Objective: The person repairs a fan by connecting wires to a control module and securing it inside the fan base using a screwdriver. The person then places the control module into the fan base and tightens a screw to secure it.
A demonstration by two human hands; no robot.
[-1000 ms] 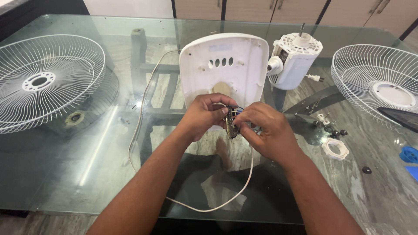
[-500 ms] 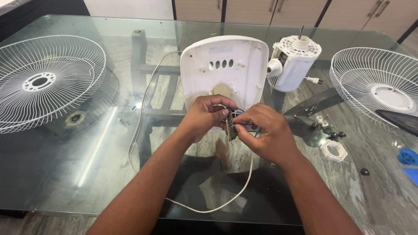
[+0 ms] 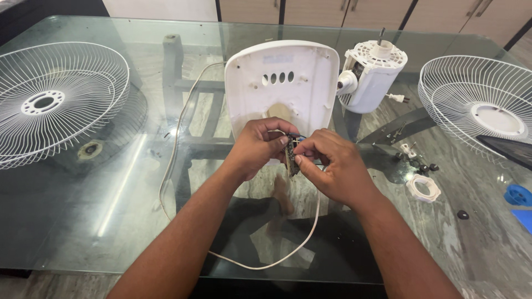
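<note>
My left hand (image 3: 260, 145) and my right hand (image 3: 331, 166) meet over the middle of a glass table (image 3: 100, 221). Both pinch a small dark circuit board (image 3: 290, 156) held on edge between the fingertips. Just behind the hands lies a white plastic fan base cover (image 3: 280, 83) with a row of small oval holes. A white cord (image 3: 177, 144) runs from the cover, loops toward me and passes under my right wrist.
A white fan motor (image 3: 370, 77) stands right of the cover. Wire fan grilles lie at the far left (image 3: 52, 102) and far right (image 3: 476, 111). A white plastic ring nut (image 3: 423, 188), small dark screws (image 3: 426, 166) and blue parts (image 3: 518, 195) lie at the right.
Both hands have stayed together at the board with only small finger shifts. The view has shifted slightly; the parts on the table have not moved.
</note>
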